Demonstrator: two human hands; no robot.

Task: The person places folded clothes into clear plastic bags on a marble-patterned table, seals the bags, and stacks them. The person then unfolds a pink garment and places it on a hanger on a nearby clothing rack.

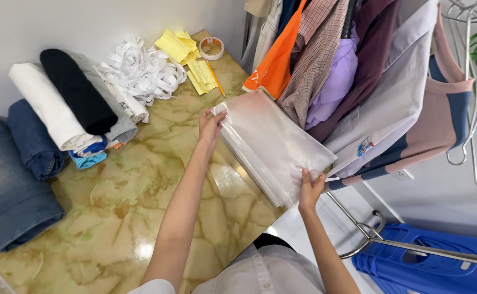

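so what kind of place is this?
Probably a garment packing or laundry workspace: shirts on a rack, rolled clothes on a marble-look table, and both hands holding a stack of clear plastic bags.

I'm seeing a stack of clear plastic bags [274, 144] lying flat at the surface's [140, 207] near edge — rectangular, glossy, see-through. Yellow paper slips [187, 57] are sitting heaped at the far end. A small label [365, 146] — white, red and blue — is hanging on a pale garment.
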